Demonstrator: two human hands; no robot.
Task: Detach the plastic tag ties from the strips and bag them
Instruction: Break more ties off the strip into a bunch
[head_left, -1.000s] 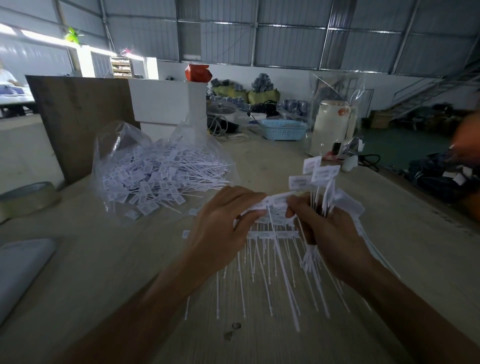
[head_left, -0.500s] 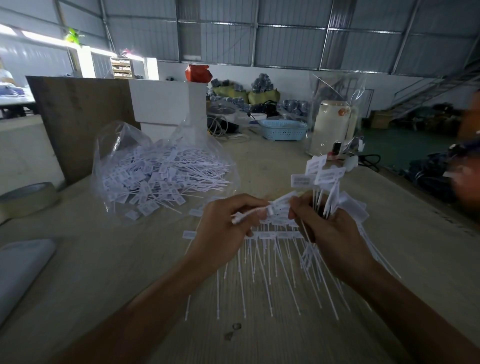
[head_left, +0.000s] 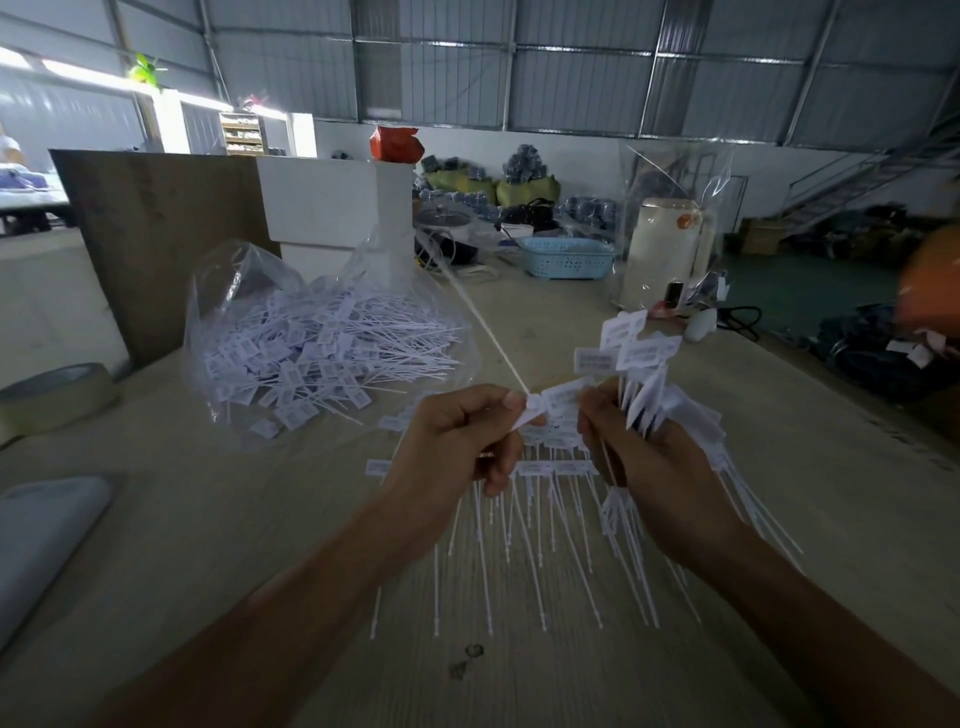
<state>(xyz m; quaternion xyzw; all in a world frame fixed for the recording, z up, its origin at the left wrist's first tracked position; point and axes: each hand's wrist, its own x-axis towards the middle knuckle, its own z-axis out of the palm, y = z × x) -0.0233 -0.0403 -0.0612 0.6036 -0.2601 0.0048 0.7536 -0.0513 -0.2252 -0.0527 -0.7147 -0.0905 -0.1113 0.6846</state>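
One tag tie (head_left: 530, 402) pinched by left hand (head_left: 457, 447); right hand (head_left: 660, 467) clenches detached bundle (head_left: 649, 384). Risks: bundle slipping onto counter (head_left: 779, 519), tail snagging before open bag (head_left: 322, 343).

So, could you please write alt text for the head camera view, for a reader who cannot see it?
Over a wooden table, the left hand pinches one white tag tie, its tail pointing up and away, while the right hand grips a bundle of tag ties. To the left lies an open clear plastic bag of loose ties, and a strip of ties lies under the hands.
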